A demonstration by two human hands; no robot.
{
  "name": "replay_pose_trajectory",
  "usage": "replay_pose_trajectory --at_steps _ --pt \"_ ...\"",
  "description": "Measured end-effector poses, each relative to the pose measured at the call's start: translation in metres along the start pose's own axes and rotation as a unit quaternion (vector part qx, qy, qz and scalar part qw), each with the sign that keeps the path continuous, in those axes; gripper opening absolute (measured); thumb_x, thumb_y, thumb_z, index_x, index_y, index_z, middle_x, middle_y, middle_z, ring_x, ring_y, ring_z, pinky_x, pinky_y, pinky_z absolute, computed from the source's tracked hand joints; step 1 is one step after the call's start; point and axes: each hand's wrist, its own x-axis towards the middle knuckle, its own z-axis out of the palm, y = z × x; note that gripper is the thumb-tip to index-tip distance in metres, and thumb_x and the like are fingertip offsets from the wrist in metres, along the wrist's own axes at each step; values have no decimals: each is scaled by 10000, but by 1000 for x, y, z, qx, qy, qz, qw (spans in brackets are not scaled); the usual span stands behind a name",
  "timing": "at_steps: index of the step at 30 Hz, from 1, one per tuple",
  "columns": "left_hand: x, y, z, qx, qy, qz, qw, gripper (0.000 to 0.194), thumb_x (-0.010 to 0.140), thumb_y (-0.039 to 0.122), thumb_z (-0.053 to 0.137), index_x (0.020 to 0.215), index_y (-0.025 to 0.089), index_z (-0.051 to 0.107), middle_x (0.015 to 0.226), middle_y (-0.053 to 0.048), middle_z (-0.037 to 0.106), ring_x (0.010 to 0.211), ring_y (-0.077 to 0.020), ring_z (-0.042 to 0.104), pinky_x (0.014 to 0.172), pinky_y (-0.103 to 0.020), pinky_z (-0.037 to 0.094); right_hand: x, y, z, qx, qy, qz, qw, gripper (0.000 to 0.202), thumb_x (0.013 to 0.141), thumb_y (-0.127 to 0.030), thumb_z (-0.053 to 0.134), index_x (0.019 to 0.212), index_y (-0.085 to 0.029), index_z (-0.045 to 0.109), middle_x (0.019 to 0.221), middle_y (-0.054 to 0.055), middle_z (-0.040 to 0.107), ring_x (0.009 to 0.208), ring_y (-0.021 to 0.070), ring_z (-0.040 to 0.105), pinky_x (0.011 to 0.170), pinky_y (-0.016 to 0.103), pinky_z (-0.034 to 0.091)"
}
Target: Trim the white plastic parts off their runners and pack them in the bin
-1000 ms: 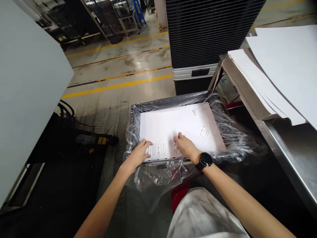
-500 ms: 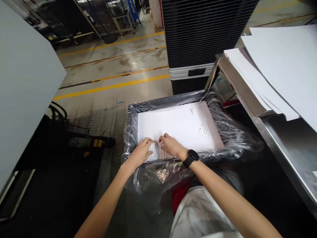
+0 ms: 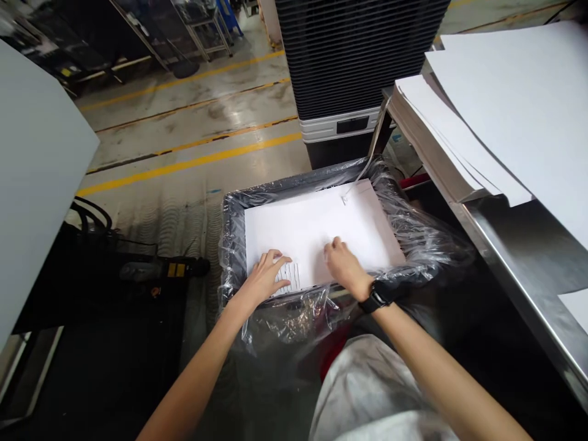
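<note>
My left hand (image 3: 266, 275) rests at the near left of a white sheet (image 3: 294, 229), its thumb and fingers spread apart. Beside those fingers lies a row of thin, pale slotted pieces (image 3: 290, 275), partly covered by the hand. To the right, my right hand (image 3: 344, 264) hovers over or touches the sheet with curled fingers; what they hold, if anything, is hidden. Beneath the sheet is a dark bin (image 3: 234, 223) lined with clear plastic film (image 3: 418, 236). A small tag-like bit (image 3: 344, 199) shows near the sheet's far edge.
On the right, a metal table (image 3: 509, 245) carries stacked white sheets (image 3: 496, 92). A black louvred unit (image 3: 358, 55) stands behind the bin. A pale panel (image 3: 41, 153) and dark machinery (image 3: 156, 269) are at the left. Yellow lines (image 3: 197, 162) mark the floor.
My right hand has moved right, away from the row, while my left hand stays beside it. The slotted piece on the sheet's right side no longer shows. The view has shifted slightly.
</note>
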Motion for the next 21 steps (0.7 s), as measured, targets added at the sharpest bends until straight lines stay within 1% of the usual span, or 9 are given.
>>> replay_pose_trajectory --at_steps 2,4,9,12,14,16,18,19,21 --pt "-2 -4 1 4 -3 3 1000 438 1059 397 752 1441 200 666 1518 -137 634 1326 -328 660 1095 -562 595 0 -21 12 29 -49 -39 998 344 1089 -345 755 1383 -174 704 1432 127 692 1221 291 723 1021 500 641" --pt "-5 -10 2 7 -2 5 1000 437 1061 399 750 1438 195 665 1499 -135 646 1309 -323 671 1091 -559 598 -1 -33 15 60 -91 -67 992 347 1090 -353 754 1381 -169 704 1414 125 700 1205 288 729 1016 501 642" --pt "-7 -21 3 11 5 15 1000 417 1063 402 750 1409 182 676 1449 -130 675 1270 -310 692 1070 -546 611 1 -30 1 142 -164 -120 969 327 1104 -365 734 1371 -178 710 1366 112 724 1158 269 745 993 483 652" --pt "-3 -25 3 11 11 22 1000 384 1065 400 750 1370 174 693 1396 -121 701 1225 -294 713 1041 -523 626 5 -31 -7 170 -175 -145 959 302 1102 -357 739 1341 -174 720 1330 105 737 1115 254 755 963 460 662" --pt "4 -25 4 13 23 28 999 386 1069 405 744 1373 174 692 1384 -120 708 1214 -291 718 1039 -521 627 2 -36 -14 178 -152 -148 961 296 1096 -359 748 1323 -171 725 1317 102 739 1109 254 756 961 462 661" --pt "14 -20 4 14 43 45 998 423 1076 426 730 1411 174 672 1399 -126 700 1234 -295 711 1062 -533 611 -14 -41 -28 182 -103 -142 968 278 1107 -331 725 1326 -160 718 1313 106 741 1131 262 751 988 477 646" --pt "26 -6 2 11 65 77 995 435 1093 474 666 1421 187 660 1378 -127 704 1242 -306 704 1074 -545 599 -46 -37 -51 183 -43 -135 973 228 1126 -253 649 1317 -144 708 1287 116 754 1147 263 743 1020 461 621" --pt "33 4 -1 7 76 97 992 430 1100 502 608 1396 195 664 1323 -121 717 1217 -311 710 1059 -547 602 -67 -31 -66 181 -15 -135 974 214 1128 -208 595 1296 -144 710 1259 123 767 1136 255 740 1025 422 608" --pt "49 26 -10 -2 96 136 986 418 1086 525 427 1327 314 695 1130 -93 735 1080 -356 725 947 -551 640 -119 -12 -96 174 37 -128 976 227 1147 -287 547 1286 -199 704 1206 88 780 1082 236 739 974 347 601"
